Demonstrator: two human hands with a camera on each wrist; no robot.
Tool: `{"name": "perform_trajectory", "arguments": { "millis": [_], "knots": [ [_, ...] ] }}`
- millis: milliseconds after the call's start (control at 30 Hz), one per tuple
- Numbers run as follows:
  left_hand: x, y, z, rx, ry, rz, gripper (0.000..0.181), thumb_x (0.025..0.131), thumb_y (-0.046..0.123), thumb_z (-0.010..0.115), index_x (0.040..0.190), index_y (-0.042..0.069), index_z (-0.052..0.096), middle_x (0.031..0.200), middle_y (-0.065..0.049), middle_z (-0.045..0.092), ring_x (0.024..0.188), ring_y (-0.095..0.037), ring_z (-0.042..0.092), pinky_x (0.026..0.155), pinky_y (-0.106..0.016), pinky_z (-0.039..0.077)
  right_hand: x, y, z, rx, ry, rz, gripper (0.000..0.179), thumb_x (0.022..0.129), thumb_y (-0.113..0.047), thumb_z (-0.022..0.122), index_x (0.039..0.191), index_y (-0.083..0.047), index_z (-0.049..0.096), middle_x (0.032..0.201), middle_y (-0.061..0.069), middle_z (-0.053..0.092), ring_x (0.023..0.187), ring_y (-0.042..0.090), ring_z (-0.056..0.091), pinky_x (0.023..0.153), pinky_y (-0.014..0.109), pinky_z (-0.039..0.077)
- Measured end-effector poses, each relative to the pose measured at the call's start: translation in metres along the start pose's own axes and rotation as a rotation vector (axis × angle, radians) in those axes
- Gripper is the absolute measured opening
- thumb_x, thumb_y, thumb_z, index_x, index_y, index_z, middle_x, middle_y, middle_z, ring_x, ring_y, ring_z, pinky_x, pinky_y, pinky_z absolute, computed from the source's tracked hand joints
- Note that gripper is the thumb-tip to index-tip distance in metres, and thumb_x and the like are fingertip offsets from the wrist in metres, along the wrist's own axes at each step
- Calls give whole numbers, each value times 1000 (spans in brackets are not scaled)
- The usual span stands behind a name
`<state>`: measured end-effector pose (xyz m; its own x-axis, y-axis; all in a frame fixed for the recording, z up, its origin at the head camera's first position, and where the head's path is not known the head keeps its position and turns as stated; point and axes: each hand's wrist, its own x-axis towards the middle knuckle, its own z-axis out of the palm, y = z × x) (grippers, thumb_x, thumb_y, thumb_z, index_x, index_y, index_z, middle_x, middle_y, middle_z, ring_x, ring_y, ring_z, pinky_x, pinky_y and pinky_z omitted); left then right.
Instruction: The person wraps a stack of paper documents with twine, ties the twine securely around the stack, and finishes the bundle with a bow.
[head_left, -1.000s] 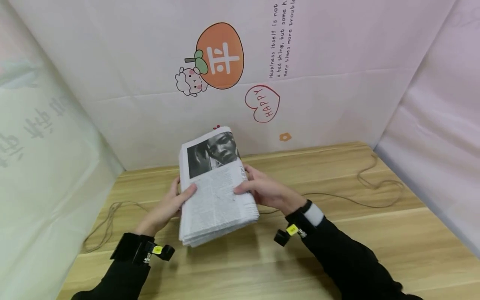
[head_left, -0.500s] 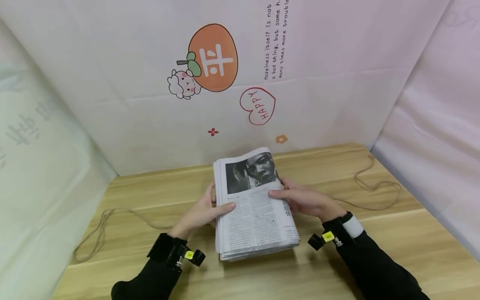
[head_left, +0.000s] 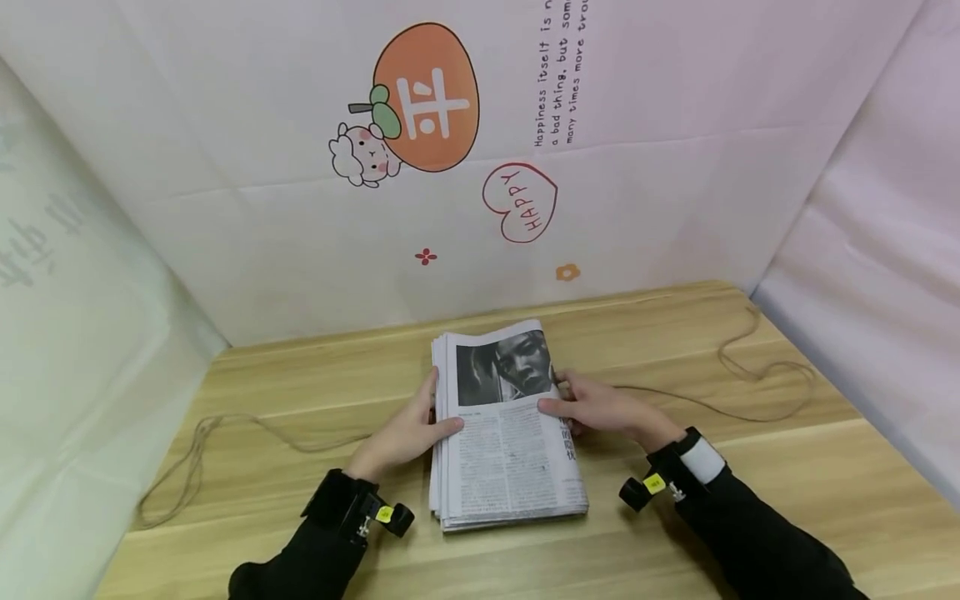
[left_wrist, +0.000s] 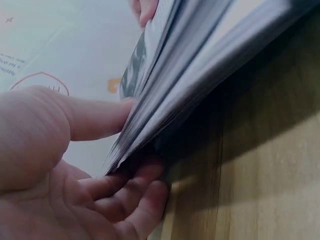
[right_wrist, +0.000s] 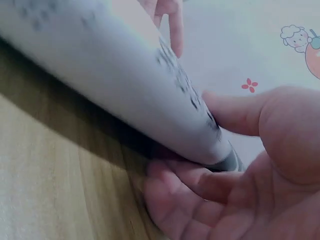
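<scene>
A stack of folded newspapers [head_left: 510, 458] with a black-and-white photo on its top page is between my two hands, close over the wooden table. At its left edge, my left hand [head_left: 405, 429] grips it with the thumb on top and fingers underneath; the left wrist view shows the layered page edges [left_wrist: 185, 75] there. My right hand [head_left: 600, 408] holds the opposite side the same way, around the rounded fold [right_wrist: 125, 85] seen in the right wrist view. Part of the fingers is hidden under the papers.
Thin brown twine [head_left: 197, 454] lies loosely coiled on the left of the wooden table [head_left: 300, 375]. More twine [head_left: 780, 367] curls at the right and runs toward the papers. A printed white cloth [head_left: 285, 250] stands behind the table's far edge.
Both hands have carried the newspaper stack rightward and lowered it toward the table. Its tilt has levelled out, and both hands keep their grip.
</scene>
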<state>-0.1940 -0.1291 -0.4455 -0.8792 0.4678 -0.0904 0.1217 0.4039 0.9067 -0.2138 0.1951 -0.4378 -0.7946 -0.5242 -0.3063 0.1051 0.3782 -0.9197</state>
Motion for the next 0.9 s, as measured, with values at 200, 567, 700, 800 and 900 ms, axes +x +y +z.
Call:
{"name": "perform_trajectory", "arguments": {
  "millis": [200,567,700,800,900],
  "knots": [
    [1,3,0,77,30,-1,90,104,18,59,159,0,-10,167,-20,-3,151,-33,17,122,-46,9,2,0,0,6,73,5,71,103,-31,62,149,3,21,120,17,65,92,24,64,76,38,52],
    [-1,5,-1,168,93,-18,74,106,13,53,162,3,6,167,-16,12,150,-35,23,120,-50,19,3,-3,2,-71,126,24,77,101,-37,64,152,4,23,114,17,63,83,23,60,71,36,51],
    [0,6,0,217,109,-10,70,106,14,54,162,3,13,164,-19,22,150,-33,24,120,-50,22,3,-5,2,-92,147,28,78,102,-37,63,155,2,21,116,17,62,89,23,62,74,36,52],
    [1,7,0,203,119,1,69,106,11,53,161,2,14,162,-22,25,149,-34,24,120,-50,22,3,-5,3,-84,154,23,79,103,-35,61,158,-1,16,119,19,63,94,23,63,76,37,54],
    [2,5,1,181,125,2,67,106,10,51,162,3,14,161,-24,27,149,-33,25,120,-49,22,4,-4,4,-70,158,4,78,105,-33,58,160,-2,12,123,21,62,95,24,64,76,38,55]
  ]
}}
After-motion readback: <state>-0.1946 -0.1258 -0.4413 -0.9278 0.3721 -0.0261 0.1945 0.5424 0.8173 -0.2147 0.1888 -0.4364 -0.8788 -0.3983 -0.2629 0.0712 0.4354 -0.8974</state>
